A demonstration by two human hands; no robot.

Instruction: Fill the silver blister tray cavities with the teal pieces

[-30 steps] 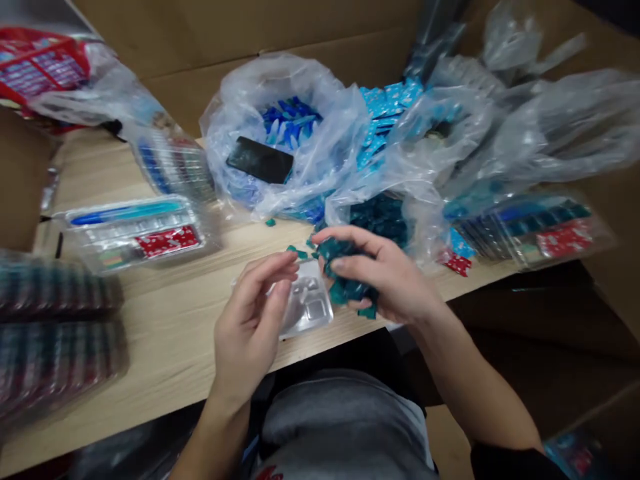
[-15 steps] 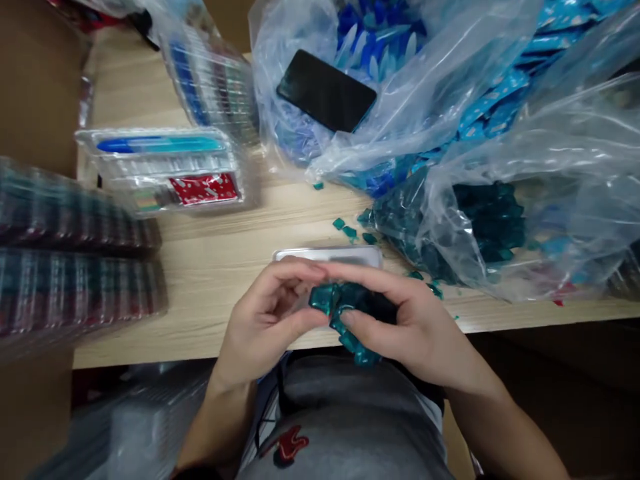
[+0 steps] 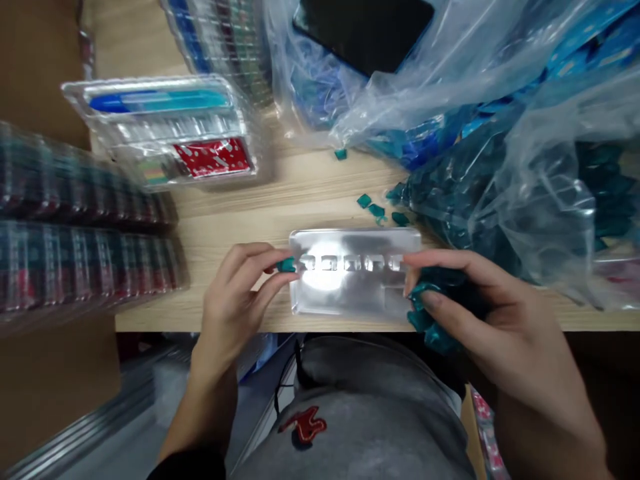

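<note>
My left hand (image 3: 240,293) pinches one small translucent teal piece (image 3: 286,265) between thumb and fingertips, at the left end of a shiny silvery tray (image 3: 350,297). Along the tray's middle runs a row of several small square shapes (image 3: 351,263), glossy and clear. Wrapped in my right hand (image 3: 490,313) is a clump of similar teal pieces (image 3: 435,333); its fingertips are at the tray's right end. Whether the fingers touch the tray I cannot tell.
Loose teal chips (image 3: 377,210) lie behind the tray. A clear bag of teal pieces (image 3: 465,180) is at right. The phone (image 3: 365,30) rests on plastic bags. At left are a clear blister pack with a blue pen (image 3: 160,100) and stacked packs (image 3: 85,267).
My hands have moved apart, uncovering the tray. One teal piece is now in my left hand, away from the clump in my right. The view has shifted.
</note>
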